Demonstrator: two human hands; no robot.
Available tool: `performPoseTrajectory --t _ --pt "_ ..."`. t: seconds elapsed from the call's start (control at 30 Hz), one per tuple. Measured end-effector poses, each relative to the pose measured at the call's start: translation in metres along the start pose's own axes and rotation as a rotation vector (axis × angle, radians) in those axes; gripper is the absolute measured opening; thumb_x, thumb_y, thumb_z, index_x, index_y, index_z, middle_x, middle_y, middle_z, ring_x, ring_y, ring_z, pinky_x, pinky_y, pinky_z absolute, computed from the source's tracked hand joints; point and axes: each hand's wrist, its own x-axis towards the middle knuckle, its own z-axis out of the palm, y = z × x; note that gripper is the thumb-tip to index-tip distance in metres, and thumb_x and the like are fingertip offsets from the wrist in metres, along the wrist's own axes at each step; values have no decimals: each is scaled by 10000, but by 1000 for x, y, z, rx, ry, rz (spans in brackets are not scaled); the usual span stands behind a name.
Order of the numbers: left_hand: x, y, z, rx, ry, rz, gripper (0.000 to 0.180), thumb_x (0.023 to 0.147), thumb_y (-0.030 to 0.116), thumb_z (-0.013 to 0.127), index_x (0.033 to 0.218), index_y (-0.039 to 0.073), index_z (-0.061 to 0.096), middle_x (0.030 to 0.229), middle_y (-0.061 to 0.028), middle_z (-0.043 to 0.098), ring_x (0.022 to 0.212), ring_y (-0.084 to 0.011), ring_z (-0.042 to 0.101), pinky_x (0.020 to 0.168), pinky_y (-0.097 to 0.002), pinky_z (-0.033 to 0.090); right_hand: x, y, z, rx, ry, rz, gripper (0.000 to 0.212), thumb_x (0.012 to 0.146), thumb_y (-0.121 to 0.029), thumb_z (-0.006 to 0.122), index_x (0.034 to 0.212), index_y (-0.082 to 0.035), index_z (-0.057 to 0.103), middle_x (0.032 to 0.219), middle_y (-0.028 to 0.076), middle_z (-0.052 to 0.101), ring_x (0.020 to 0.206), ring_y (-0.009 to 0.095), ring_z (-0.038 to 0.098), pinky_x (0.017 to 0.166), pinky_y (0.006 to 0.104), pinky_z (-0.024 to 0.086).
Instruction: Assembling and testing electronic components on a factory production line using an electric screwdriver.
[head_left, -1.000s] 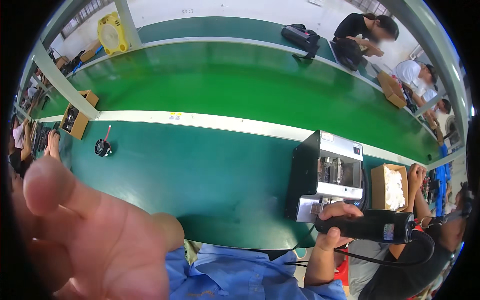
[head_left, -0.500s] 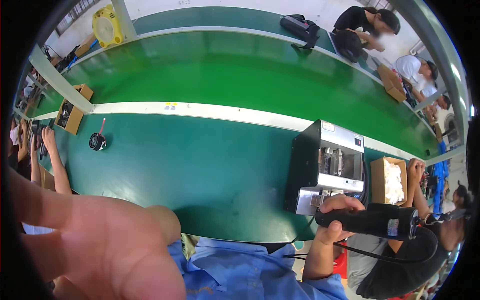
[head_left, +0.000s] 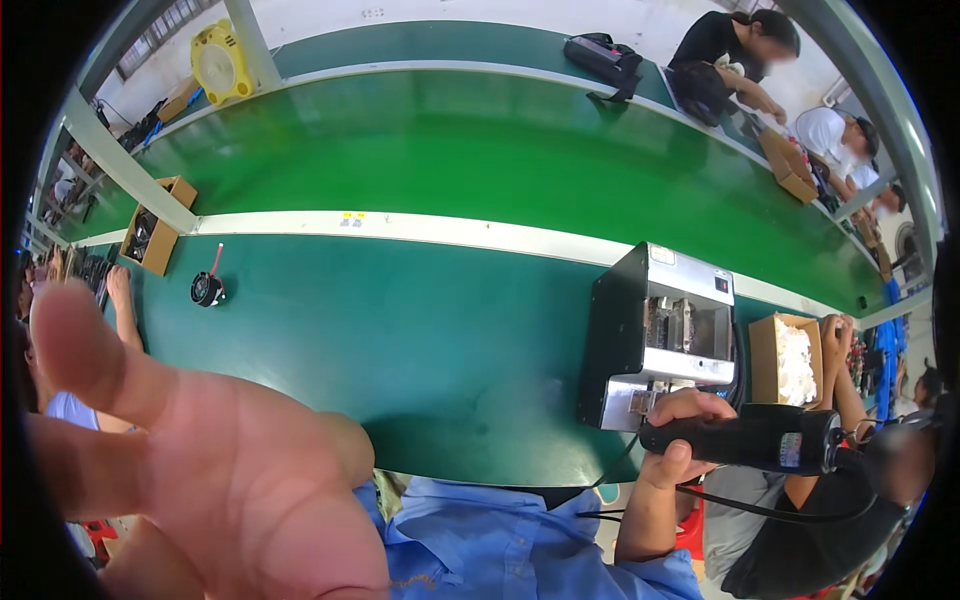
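1. Holding a cylindrical black tool [head_left: 745, 437], your right hand [head_left: 672, 465] in the head view had fingers wrapped around its left end.
2. Tool position: just before the silver-and-black machine [head_left: 690, 362]; contact could not be told. A black cable [head_left: 790, 517] looped from its right end.
3. Your left hand [head_left: 250, 480] was raised, palm facing the camera, visible fingers spread wide.
4. A carton [head_left: 764, 365] of white pieces [head_left: 797, 365] stood right of the machine.
5. One round black part [head_left: 205, 290] with a red lead [head_left: 217, 259] lay leftward on the green table [head_left: 450, 350].
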Motion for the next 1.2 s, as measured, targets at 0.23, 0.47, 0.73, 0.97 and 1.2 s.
performPoseTrajectory --t 0.23,0.47,0.73,0.97,1.2 --pt "-13 -2 -10 66 126 -59 274 787 83 514 1040 66 617 1116 -86 595 1027 -279 499 872 -438 407 2 3 5 -20 -11 -18 547 822 -387 611 1137 13 413 611 98 526 534 171 513 514 267 426" --pt "-19 -12 -28 125 224 -75 266 770 88 493 998 70 630 1103 -80 602 1031 -290 477 872 -452 386 -1 5 2 9 5 28 606 804 -418 655 1171 -4 407 640 94 549 581 166 521 573 278 412" --pt "-5 -5 -29 173 277 16 264 752 94 470 949 74 644 1088 -74 609 1035 -302 453 872 -469 361 -5 3 -3 -21 -7 -18 551 822 -375 597 1145 30 409 619 107 528 546 171 503 542 271 426" --pt "-4 8 -26 80 403 4 217 744 98 459 841 89 653 980 -45 585 954 -289 431 921 -590 294 -4 -2 -1 -29 39 -14 556 810 -381 608 1133 21 400 627 107 539 552 167 509 551 275 429" --pt "-5 -4 -23 83 416 -39 203 767 122 454 806 110 653 879 -17 547 865 -265 418 937 -721 249 -2 5 3 -21 38 25 571 802 -408 625 1124 11 409 630 99 545 555 166 514 553 271 434"
